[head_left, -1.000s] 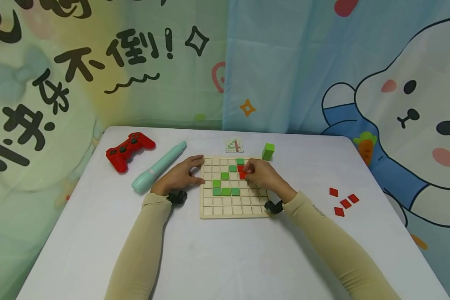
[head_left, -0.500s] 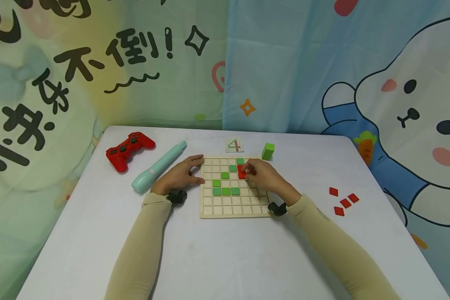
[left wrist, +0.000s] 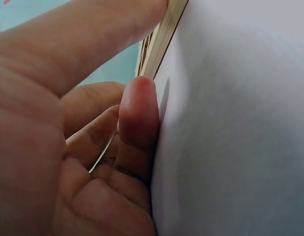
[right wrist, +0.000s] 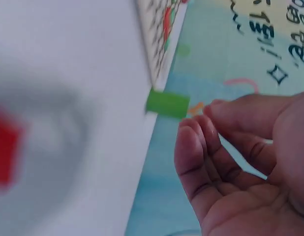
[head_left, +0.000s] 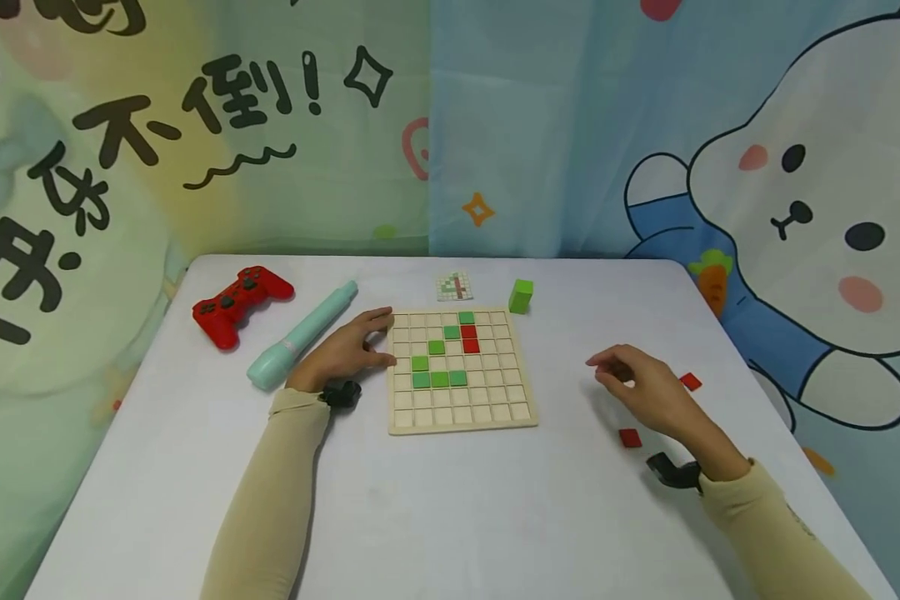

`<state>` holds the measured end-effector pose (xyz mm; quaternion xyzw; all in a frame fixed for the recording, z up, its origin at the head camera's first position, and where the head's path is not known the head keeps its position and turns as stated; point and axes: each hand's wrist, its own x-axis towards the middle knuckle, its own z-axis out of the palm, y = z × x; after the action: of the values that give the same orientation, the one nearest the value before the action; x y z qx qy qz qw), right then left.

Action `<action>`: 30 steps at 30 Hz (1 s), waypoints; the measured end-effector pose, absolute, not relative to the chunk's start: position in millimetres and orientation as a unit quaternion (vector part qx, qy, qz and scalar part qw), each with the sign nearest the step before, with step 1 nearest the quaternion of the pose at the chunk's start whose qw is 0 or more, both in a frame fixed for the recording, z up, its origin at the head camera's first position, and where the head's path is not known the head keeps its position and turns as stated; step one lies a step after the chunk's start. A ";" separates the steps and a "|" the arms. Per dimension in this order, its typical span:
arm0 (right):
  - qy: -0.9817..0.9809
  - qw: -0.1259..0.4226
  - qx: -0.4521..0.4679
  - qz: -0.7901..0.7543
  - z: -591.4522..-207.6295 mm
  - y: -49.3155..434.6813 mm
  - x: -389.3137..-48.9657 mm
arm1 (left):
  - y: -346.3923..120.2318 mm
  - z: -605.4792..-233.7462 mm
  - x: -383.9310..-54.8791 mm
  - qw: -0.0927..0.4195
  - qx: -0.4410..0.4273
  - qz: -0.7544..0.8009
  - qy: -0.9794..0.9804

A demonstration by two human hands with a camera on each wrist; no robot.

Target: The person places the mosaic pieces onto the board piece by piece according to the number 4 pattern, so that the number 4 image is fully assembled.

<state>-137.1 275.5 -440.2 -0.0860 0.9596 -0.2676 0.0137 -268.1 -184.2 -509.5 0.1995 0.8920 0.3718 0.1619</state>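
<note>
A wooden grid board (head_left: 495, 393) lies on the white table, with several green tiles (head_left: 439, 380) stepping diagonally across it and two red tiles (head_left: 470, 345) stacked in one column. My left hand (head_left: 339, 353) rests against the board's left side, fingertips and thumb at the edge; the left wrist view shows that wooden edge (left wrist: 167, 37) close up. Out to the right, my right hand (head_left: 651, 392) hovers above the table with fingers loosely bent and nothing visible between them. Loose red tiles (head_left: 630, 438) lie beneath and beside it; the hand and forearm hide others.
Behind the board stand a green block (head_left: 521, 296) and a small card with a coloured grid pattern (head_left: 453, 287). To the left lie a mint-green wand-shaped thing (head_left: 300, 337) and a red game controller (head_left: 242, 306). A printed curtain (head_left: 525, 133) hangs behind the table.
My right hand has left the red tiles on the board and swung right, over the loose red tiles. The left hand stays at the board's edge. The head view has shifted slightly.
</note>
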 end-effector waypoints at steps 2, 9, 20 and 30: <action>0.961 0.010 -0.081 -0.263 -443.2 288.8 -122.0 | -187.2 -509.3 -268.6 0.161 0.201 0.372 0.892; 0.950 0.033 -0.038 -0.308 -467.6 314.6 -89.8 | -196.0 -507.5 -265.2 0.158 0.188 0.374 0.894; 0.950 0.016 -0.059 -0.308 -489.9 329.5 -78.2 | -196.0 -511.3 -260.0 0.149 0.194 0.373 0.895; 0.947 0.019 -0.099 -0.305 -497.8 344.5 -68.9 | -185.8 -505.8 -262.5 0.152 0.202 0.369 0.895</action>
<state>-68.9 344.5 -497.8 -0.0988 0.9469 -0.3054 0.0188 -262.5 -185.8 -505.8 0.2021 0.8946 0.3687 0.1516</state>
